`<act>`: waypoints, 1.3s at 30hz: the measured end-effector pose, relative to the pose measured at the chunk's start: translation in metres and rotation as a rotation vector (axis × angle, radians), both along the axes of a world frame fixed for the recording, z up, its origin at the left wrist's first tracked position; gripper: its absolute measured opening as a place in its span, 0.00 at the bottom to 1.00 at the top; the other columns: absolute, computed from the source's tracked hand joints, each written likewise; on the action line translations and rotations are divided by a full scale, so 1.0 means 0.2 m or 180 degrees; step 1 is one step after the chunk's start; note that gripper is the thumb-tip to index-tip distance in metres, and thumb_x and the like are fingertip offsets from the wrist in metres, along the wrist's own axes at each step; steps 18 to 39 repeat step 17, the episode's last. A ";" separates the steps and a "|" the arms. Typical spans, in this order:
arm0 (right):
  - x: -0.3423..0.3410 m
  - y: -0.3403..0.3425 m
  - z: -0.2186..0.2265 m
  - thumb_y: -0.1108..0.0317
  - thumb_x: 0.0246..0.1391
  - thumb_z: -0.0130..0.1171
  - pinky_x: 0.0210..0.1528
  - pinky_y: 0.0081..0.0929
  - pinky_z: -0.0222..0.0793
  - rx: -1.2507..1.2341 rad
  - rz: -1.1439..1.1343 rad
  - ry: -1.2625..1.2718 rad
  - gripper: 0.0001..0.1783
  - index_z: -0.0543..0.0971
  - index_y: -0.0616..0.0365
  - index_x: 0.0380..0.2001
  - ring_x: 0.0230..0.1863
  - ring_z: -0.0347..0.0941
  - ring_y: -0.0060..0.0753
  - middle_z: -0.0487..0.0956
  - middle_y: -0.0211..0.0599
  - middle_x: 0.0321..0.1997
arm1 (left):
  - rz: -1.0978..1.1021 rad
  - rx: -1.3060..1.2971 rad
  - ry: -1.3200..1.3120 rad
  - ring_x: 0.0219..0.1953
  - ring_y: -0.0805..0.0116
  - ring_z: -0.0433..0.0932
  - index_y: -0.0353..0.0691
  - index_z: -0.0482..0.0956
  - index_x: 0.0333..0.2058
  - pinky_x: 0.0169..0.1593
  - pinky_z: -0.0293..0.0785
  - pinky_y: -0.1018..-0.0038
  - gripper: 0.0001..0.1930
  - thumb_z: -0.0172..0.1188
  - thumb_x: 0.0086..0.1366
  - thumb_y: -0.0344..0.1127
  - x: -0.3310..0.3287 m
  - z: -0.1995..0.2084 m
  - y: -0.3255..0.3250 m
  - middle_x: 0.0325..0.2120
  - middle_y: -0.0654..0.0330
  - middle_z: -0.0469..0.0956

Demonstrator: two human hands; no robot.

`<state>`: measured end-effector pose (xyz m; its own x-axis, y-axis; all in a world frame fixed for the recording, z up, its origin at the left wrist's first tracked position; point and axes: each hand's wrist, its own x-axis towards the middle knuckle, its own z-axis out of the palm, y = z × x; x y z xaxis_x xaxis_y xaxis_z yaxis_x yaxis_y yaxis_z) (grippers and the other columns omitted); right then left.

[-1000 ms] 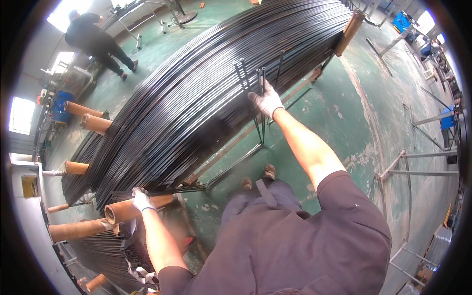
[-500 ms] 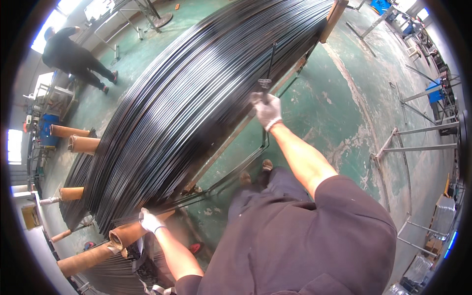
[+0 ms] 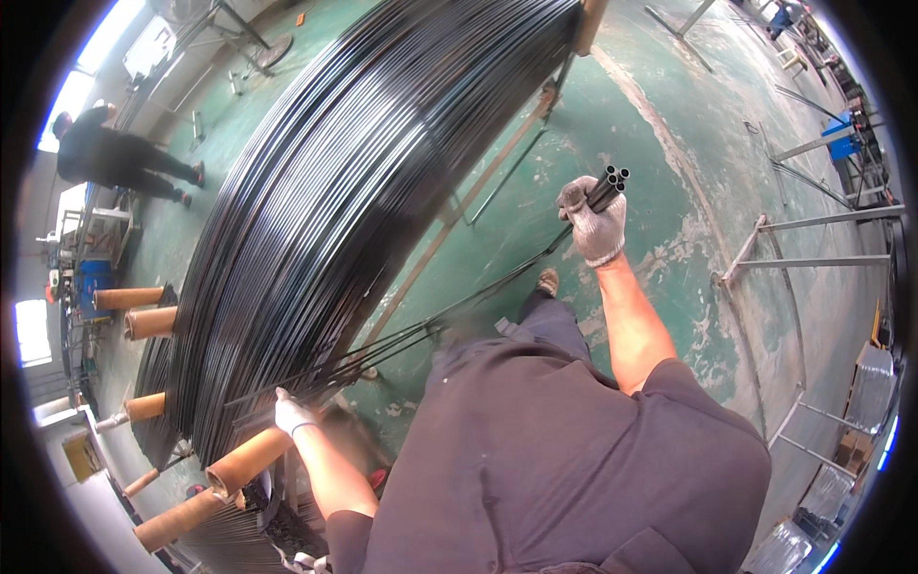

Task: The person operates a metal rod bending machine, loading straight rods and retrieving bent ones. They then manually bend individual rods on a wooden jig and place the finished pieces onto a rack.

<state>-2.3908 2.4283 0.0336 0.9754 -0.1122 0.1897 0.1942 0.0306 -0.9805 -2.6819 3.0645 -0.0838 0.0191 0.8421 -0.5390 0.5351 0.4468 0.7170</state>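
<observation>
My right hand (image 3: 597,222), in a whitish knit glove, is closed around a small bundle of thin black tubes (image 3: 609,185). Their round open ends stick up past the fist. From there the tubes slant down and left, low beside a big stack of long black tubes (image 3: 325,182). Near the stack's lower end, my gloved left hand (image 3: 292,413) is closed at the other part of these slanting tubes; blur hides how many it grips. Just below that hand lies a brown cardboard-wrapped post (image 3: 251,461).
More brown-wrapped posts (image 3: 151,323) hold the stack's left side. A metal rail (image 3: 406,279) runs along its right side. Grey metal frames (image 3: 827,261) stand at the right on the worn green floor (image 3: 669,143). Another person (image 3: 120,153) stands at the far left.
My right hand has moved right, away from the stack, and the tubes in it have swung round so their ends face up. My left hand has stayed nearly in place.
</observation>
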 end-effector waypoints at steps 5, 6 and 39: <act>0.34 -0.43 0.02 0.58 0.63 0.70 0.28 0.20 0.67 0.0123 -0.0169 -0.0034 0.18 0.82 0.62 0.26 0.24 0.71 0.16 0.78 0.26 0.22 | 0.0222 0.0175 -0.0283 0.47 0.52 0.80 0.24 0.80 0.51 0.54 0.76 0.49 0.29 0.65 0.71 0.51 0.26 0.00 -0.62 0.51 0.50 0.82; 0.40 -0.49 0.03 0.58 0.63 0.70 0.28 0.20 0.67 0.0196 -0.0181 -0.0028 0.18 0.82 0.62 0.26 0.24 0.70 0.16 0.78 0.26 0.21 | 0.0321 -0.0026 -0.0766 0.47 0.51 0.80 0.26 0.80 0.51 0.54 0.76 0.46 0.27 0.65 0.71 0.50 0.28 0.00 -0.70 0.50 0.50 0.82; 1.42 -1.05 -0.13 0.53 0.63 0.70 0.33 0.25 0.75 0.0092 -0.0787 -0.0176 0.20 0.82 0.61 0.32 0.28 0.77 0.23 0.80 0.30 0.27 | -0.0791 0.0195 -0.1810 0.41 0.62 0.79 0.42 0.77 0.38 0.59 0.72 0.53 0.12 0.65 0.71 0.44 1.10 0.14 -1.49 0.36 0.61 0.83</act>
